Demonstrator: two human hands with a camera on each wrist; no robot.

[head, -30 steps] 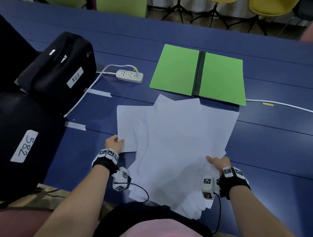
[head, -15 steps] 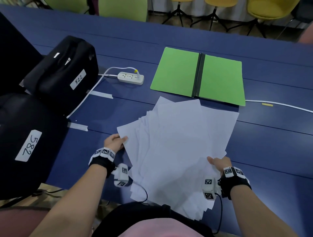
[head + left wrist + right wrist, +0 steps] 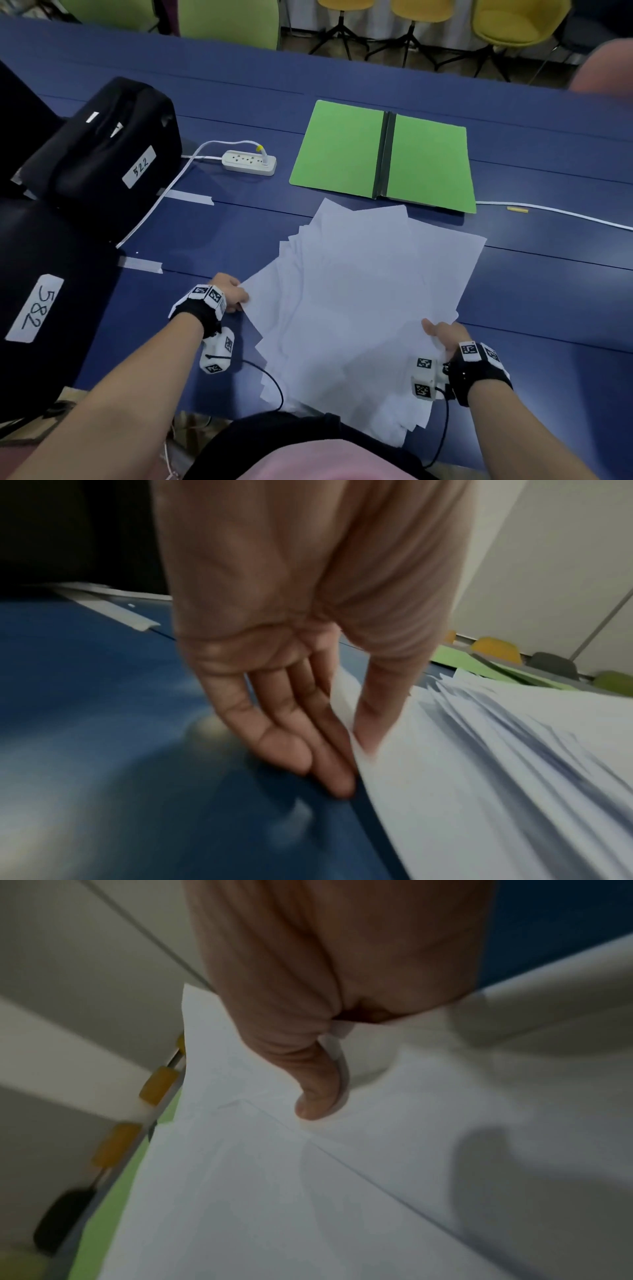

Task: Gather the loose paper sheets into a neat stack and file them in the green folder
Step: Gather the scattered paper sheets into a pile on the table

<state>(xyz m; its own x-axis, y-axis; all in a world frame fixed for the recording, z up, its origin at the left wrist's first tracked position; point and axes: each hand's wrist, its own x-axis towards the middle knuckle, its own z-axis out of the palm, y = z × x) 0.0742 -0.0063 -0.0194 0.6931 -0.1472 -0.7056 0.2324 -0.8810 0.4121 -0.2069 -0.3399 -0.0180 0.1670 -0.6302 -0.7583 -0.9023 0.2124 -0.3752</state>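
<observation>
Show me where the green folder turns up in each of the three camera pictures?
Head: green folder lies open beyond the paper sheets, upper centre.
Left wrist: a green strip at the right, behind the sheets.
Right wrist: a green edge at lower left.
Shared landmark: the yellow chairs.

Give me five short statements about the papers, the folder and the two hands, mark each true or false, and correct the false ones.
1. The green folder lies open on the blue table. True.
2. The paper sheets form a squared, even stack. False: they are fanned out with their edges staggered.
3. The left hand pinches the left edge of the sheets between thumb and fingers. True.
4. The right hand rests on the folder. False: it holds the right side of the sheets, thumb on top.
5. Some sheets already lie inside the folder. False: the folder holds none; the sheets lie on its near side.
</observation>
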